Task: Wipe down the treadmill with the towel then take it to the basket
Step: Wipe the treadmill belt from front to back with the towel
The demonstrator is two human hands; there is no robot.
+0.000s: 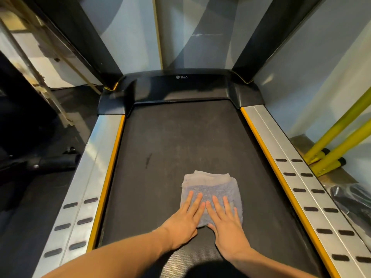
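I am looking down at the treadmill's black textured running belt [170, 141], with both bare hands laid on a folded grey-blue terry towel [208, 189]. The towel is lying flat on the belt, slightly right of its centre line and toward the near end, well short of the black plastic motor cover [180, 87] at the far end. My left hand [183, 219] is pressing palm-down on the towel's near left part, fingers extended and spread, the grip released, not clutching the cloth. My right hand [226, 223] is lying flat beside it on the near right part, fingers likewise straight, grip released. The two index fingers are nearly touching. A dark streak [148, 159] is showing on the belt, left of and beyond the towel. Silver side rails with yellow edging [285, 169] are flanking the belt. Yellow metal tubes [339, 137] are standing at right.
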